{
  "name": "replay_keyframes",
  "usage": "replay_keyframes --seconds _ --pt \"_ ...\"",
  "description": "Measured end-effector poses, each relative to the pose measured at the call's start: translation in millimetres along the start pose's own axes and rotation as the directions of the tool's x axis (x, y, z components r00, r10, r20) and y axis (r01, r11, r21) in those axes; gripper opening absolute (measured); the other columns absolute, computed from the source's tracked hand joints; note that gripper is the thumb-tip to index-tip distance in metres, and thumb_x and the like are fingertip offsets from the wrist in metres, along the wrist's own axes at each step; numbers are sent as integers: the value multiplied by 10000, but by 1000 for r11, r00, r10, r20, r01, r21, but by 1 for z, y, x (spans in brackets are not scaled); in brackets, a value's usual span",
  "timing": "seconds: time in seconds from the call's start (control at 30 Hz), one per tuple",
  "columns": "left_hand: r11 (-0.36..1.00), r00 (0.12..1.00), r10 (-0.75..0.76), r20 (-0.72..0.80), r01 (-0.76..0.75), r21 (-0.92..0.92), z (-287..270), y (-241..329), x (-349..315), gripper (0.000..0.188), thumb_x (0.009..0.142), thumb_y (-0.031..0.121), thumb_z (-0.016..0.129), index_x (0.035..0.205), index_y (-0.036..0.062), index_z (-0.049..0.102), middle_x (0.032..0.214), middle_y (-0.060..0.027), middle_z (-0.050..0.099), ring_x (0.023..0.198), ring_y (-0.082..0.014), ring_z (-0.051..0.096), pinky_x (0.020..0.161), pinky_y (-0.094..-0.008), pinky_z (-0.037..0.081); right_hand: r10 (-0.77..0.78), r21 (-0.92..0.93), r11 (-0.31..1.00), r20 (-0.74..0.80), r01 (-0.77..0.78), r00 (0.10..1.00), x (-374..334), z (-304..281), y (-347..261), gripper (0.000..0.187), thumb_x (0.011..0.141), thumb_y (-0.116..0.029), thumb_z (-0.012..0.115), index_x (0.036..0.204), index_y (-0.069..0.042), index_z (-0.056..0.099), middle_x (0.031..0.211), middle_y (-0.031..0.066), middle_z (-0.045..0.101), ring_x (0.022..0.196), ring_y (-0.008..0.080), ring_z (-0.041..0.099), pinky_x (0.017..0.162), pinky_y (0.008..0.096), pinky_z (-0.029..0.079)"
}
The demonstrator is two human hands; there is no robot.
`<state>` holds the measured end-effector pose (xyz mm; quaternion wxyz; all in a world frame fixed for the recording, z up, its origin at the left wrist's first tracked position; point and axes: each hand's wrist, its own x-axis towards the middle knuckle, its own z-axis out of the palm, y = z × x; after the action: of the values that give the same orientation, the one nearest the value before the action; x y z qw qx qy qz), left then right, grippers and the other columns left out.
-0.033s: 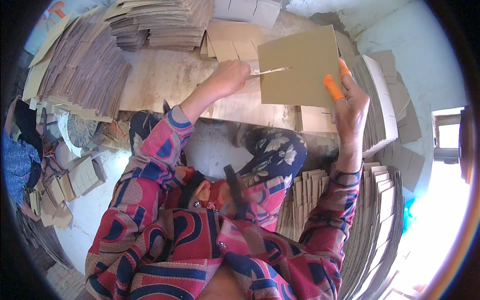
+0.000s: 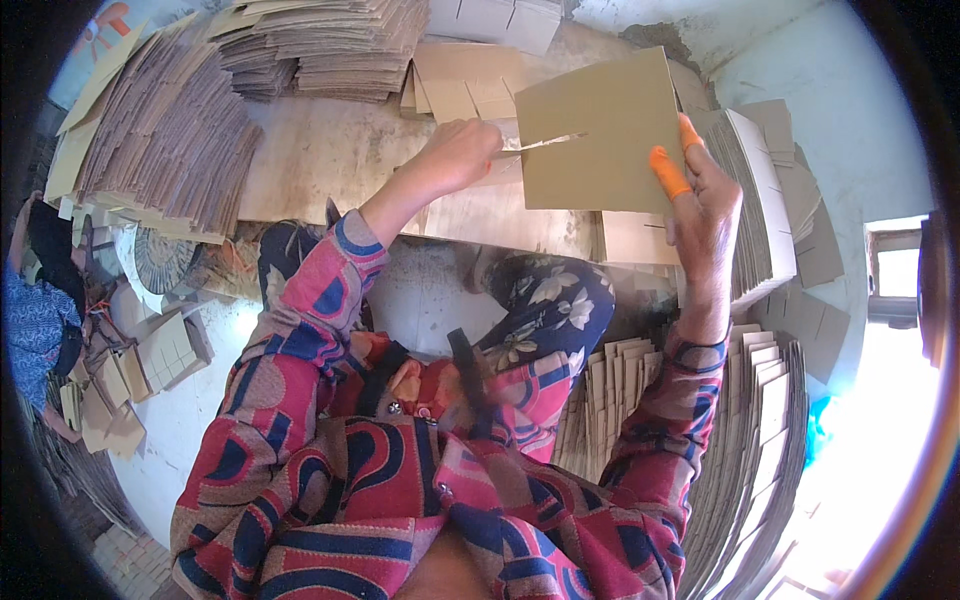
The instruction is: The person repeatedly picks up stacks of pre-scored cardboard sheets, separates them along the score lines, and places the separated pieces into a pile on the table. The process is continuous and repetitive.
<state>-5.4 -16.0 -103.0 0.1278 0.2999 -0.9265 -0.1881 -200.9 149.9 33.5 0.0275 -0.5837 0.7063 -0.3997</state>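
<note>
A flat brown cardboard sheet is raised over the low board, with a narrow slit running in from its left edge. My right hand, with orange covers on two fingers, grips the sheet's right edge. At its left side my left hand is closed, fingertips pressed together, near the mouth of the slit. What looks like a thin strip runs from those fingers to the slit; the fingers hide its end.
Tall stacks of cardboard pieces stand at the far left, more at the back. A slotted bundle stands right of my right hand. Rows of slotted cardboard fill the lower right. The wooden board lies ahead of my knees.
My right hand has shifted very slightly to the right. The cardboard sheet has tilted a little; my left hand stays in place.
</note>
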Motion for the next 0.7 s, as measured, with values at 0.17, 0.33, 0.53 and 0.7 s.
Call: replay_keyframes --seconds 0.17,0.33,0.53,0.7 --pt "999 998 0 -61 -2 -36 0 -1 -1 106 728 50 656 786 -39 655 789 -275 618 807 -424 620 723 -490 484 -114 20 993 75 113 991 15 0 -5 333 875 -105 655 1161 57 601 676 195 482 593 102 401 551 264 425" --pt "997 998 -55 12 55 -50 -8 -3 6 108 715 54 669 754 -46 654 786 -263 620 775 -424 621 688 -490 479 -174 -10 984 65 175 983 27 10 8 311 875 -115 653 1137 48 611 629 178 411 566 125 357 516 280 400" --pt "997 1000 -18 -13 17 -72 -6 -3 5 113 701 57 679 720 -49 643 763 -262 613 751 -428 618 670 -487 478 -171 12 985 159 172 972 38 12 7 371 885 -107 647 1199 72 563 705 116 563 600 80 439 554 251 429" --pt "994 985 14 -169 -32 -101 2 -4 2 136 702 69 683 772 -41 644 769 -258 610 766 -421 620 675 -477 486 -193 -32 978 254 208 948 33 41 14 395 894 -133 654 1241 34 567 669 141 556 554 83 466 532 279 430"
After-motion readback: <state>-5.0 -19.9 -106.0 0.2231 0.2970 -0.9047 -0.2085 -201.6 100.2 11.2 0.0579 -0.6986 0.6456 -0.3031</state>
